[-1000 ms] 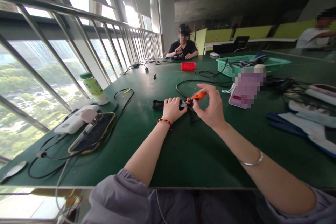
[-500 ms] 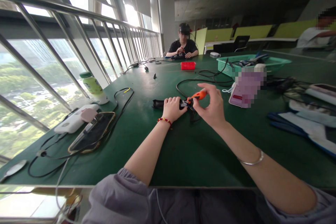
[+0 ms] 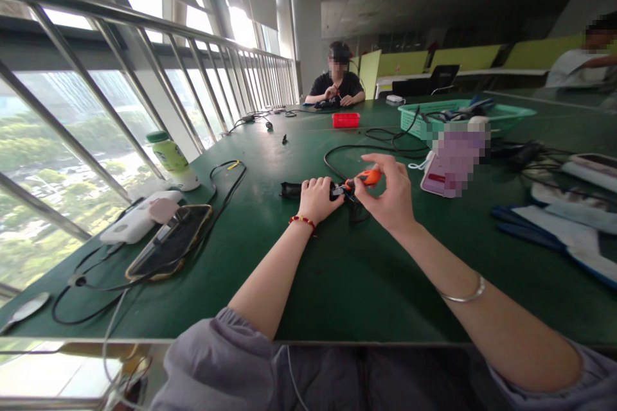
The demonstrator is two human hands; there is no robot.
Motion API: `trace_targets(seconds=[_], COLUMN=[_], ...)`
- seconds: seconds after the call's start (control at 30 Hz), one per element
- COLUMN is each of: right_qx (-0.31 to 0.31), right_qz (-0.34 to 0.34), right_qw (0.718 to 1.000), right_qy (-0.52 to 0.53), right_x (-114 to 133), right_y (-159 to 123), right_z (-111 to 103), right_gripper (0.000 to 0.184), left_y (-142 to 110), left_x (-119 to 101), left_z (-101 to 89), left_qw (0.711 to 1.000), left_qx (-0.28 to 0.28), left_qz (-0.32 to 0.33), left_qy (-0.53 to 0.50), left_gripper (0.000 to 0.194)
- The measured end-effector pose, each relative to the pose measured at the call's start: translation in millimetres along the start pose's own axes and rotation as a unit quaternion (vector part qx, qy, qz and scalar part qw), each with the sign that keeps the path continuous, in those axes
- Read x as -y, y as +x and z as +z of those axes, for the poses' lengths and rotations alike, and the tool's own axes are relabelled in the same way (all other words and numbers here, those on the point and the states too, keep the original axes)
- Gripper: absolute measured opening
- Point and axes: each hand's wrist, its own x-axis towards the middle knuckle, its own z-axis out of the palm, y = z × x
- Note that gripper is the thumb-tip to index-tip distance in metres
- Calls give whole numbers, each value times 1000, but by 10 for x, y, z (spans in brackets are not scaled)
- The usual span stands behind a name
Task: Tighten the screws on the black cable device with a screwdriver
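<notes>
Within right hand (image 3: 388, 198), rounded orange handle (image 3: 370, 177)

The middle of the long black device (image 3: 291, 191) is covered by the bare left grip (image 3: 319, 201), and the working end of the orange-and-black plastic tool (image 3: 369, 178) can't really be made out. Most of the purple rectangular phone (image 3: 452, 162) is pixelated, the blue-and-white fabric glove (image 3: 576, 239) gets chopped off by the right edge, and the little black piece (image 3: 284, 139) is too tiny to be identified.

Green table (image 3: 337, 289) under basket (image 3: 409, 121), bottle (image 3: 169, 155), possibly gloves (image 3: 569, 231)
</notes>
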Motion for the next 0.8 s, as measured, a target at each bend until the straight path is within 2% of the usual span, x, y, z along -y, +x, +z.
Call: trace_targets(seconds=[0.07,0.13,0.27,0.37,0.57,0.73,0.8], right_qx=[5,11,10,4,9,-2,0], right_qz=[14,18,-1,-14,4,-25,-29], right_qw=[1000,1000,1000,1000,1000,1000,999], right_qy=[-7,-6,10,16,-9,15,20], right_x=[8,15,14,10,24,2,-4], right_y=[2,2,-3,-3,6,-12,-15], right_z=[1,-2,-13,-16,-7,-1,1], right_gripper=[16,14,36,41,15,39,41], left_y=[-4,-6,-4,0,-1,-4,-4], left_x=[0,0,-1,-2,-3,-8,-8], left_z=[3,2,-10,-14,-5,-19,-21], left_qw=[1000,1000,1000,1000,1000,1000,1000], left_qx=[-1,0,6,7,1,6,7], left_qz=[0,0,0,1,0,0,0], left_qy=[-1,-2,-2,-2,-6,-1,1], left_gripper=[40,39,38,38,39,38,38])
